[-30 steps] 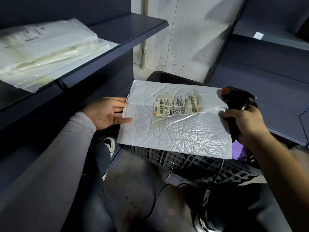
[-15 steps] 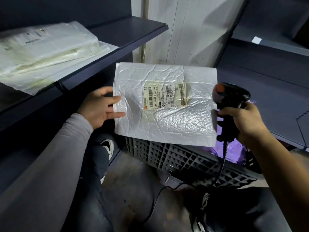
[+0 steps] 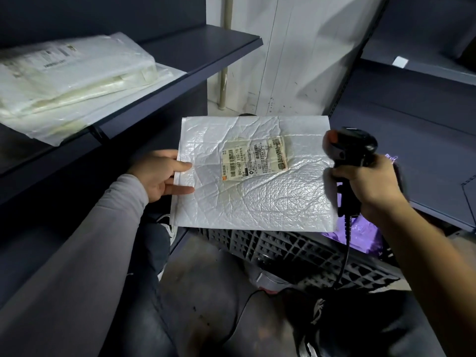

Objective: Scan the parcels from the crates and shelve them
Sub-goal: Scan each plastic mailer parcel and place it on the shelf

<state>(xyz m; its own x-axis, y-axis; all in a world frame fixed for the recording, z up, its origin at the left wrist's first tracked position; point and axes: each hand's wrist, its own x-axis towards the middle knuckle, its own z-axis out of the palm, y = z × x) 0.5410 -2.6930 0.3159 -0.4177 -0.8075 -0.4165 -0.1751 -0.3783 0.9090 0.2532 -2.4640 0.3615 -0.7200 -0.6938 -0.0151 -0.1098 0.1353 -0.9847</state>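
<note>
Padded white mailer (image 3: pixel 253 173), label (image 3: pixel 253 159) up, held flat above the black crate (image 3: pixel 296 253). Left hand (image 3: pixel 161 173) pinches its 9 o'clock edge; right hand (image 3: pixel 368 181) grips the scanner (image 3: pixel 351 150) at 3 o'clock. The mailer looks light, flexible and slick, so best taken by an edge.

The parcel (image 3: pixel 253 173) is above the crate (image 3: pixel 296 256). Left of the crate, packets (image 3: pixel 72 81) lie on a shelf (image 3: pixel 206 51). The scanner (image 3: pixel 351 155) is at the parcel's right edge, above the crate.
</note>
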